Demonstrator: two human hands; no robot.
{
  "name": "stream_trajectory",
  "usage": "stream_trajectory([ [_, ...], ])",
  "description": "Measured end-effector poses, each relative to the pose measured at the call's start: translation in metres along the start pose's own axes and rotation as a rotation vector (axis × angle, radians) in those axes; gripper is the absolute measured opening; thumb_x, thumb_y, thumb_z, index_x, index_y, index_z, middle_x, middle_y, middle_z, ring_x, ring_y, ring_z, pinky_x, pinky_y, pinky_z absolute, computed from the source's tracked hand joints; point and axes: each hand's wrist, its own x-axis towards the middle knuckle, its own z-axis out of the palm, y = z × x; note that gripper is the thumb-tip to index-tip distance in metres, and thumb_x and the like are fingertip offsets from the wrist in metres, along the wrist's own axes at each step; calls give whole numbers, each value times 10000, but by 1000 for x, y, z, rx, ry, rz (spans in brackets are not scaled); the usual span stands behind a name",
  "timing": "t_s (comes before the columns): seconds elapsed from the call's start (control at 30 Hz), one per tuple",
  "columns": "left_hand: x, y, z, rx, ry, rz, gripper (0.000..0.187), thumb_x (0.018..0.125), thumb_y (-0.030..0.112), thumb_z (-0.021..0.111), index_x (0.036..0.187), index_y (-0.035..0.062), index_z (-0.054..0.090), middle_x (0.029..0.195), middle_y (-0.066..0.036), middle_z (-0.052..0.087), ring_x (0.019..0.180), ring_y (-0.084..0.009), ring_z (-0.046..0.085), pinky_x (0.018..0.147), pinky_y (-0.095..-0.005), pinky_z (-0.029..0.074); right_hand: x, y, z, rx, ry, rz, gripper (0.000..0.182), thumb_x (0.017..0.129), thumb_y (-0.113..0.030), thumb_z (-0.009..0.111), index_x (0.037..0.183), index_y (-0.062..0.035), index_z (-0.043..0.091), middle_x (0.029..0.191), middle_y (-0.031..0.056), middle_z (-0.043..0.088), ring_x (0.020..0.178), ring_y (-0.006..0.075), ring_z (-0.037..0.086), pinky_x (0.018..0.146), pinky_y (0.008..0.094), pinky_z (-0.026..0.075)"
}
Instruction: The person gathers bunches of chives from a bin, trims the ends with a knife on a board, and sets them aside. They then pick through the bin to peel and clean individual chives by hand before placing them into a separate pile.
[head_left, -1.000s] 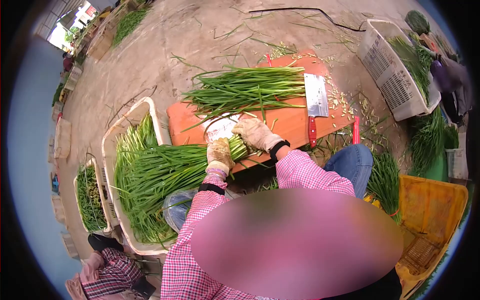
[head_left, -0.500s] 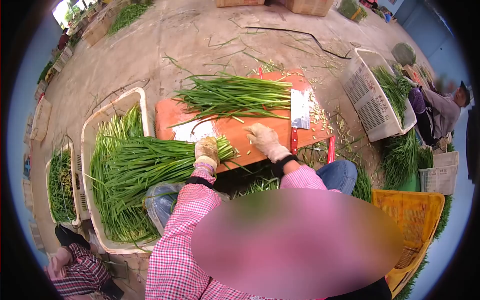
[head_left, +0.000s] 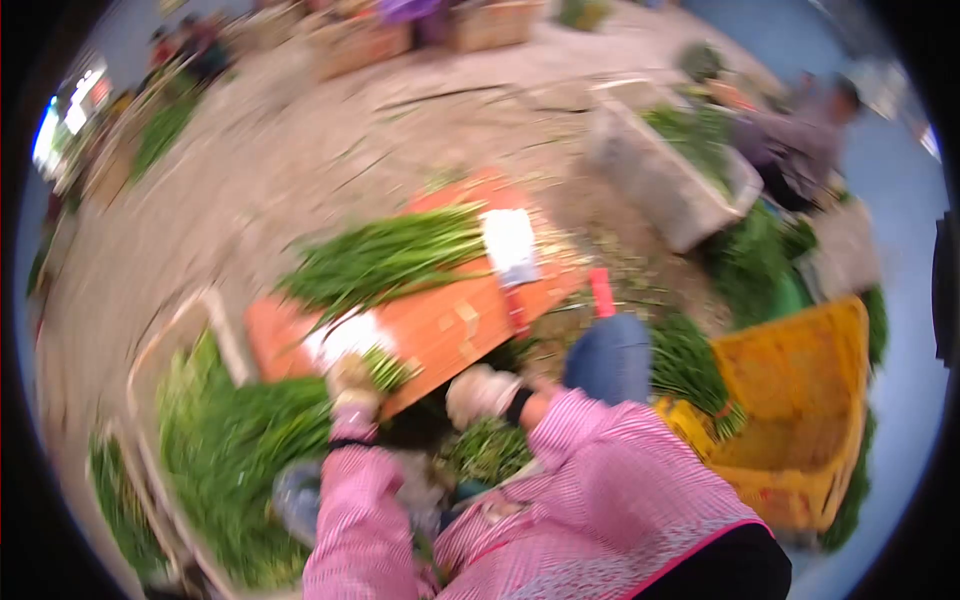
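My left hand [head_left: 351,377], in a pale, stained glove, is closed round a bunch of green chives [head_left: 270,415]. Their cut ends poke out right of the fist at the orange board's near edge, and the leaves trail over a white crate. My gloved right hand [head_left: 482,393] is off the board [head_left: 440,335], just below its near edge, above loose green trimmings [head_left: 487,447]; motion smears its fingers. Another pile of chives [head_left: 390,255] lies across the board. Beside its stalk ends rests a cleaver [head_left: 512,245] with a red handle, untouched by either hand.
The white crate [head_left: 142,400] of greens stands at left. A yellow crate [head_left: 790,345] is at right, with a chive bundle [head_left: 690,365] beside it. Beyond, a person [head_left: 800,130] sits near another white crate [head_left: 640,165]. Cut bits [head_left: 620,250] litter the floor.
The view has swung and blurred, so the board appears lower and further left. My right hand has come off the board toward my lap. My left hand keeps its hold on the chives.
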Motion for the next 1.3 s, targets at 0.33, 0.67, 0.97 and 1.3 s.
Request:
stream_trajectory([
  [0.33,13,8,-58,172,-471,-121,957,525,636,802,1229,83,463,1211,-42,550,1148,-166,544,941,-271,442,100,-43,91,1873,453,-427,444,912,-255,596,1279,-24,501,882,-36,571,735,65,520,619,206,426],
  [0.67,14,4,-70,27,-463,-138,1071,412,613,857,1220,41,448,1176,-106,570,1107,-224,579,915,-301,476,112,-73,90,2206,536,-219,437,896,-181,590,1304,-64,488,855,-35,556,718,81,519,656,237,447],
  [0.97,31,-28,-56,-376,-582,-94,1057,388,461,933,1203,-21,464,1105,-177,629,1035,-281,612,878,-355,503,114,-89,77,2230,561,-287,522,882,-129,604,1343,-11,388,1063,23,571,910,109,547,814,232,450],
  [1.3,58,-99,-23,-620,-984,-265,1143,508,681,790,1298,-68,441,1226,-274,548,1130,-345,557,884,-420,494,129,-103,43,2455,646,-136,617,869,-312,659,1347,-16,405,1241,72,540,1116,158,496,1021,314,338],
])
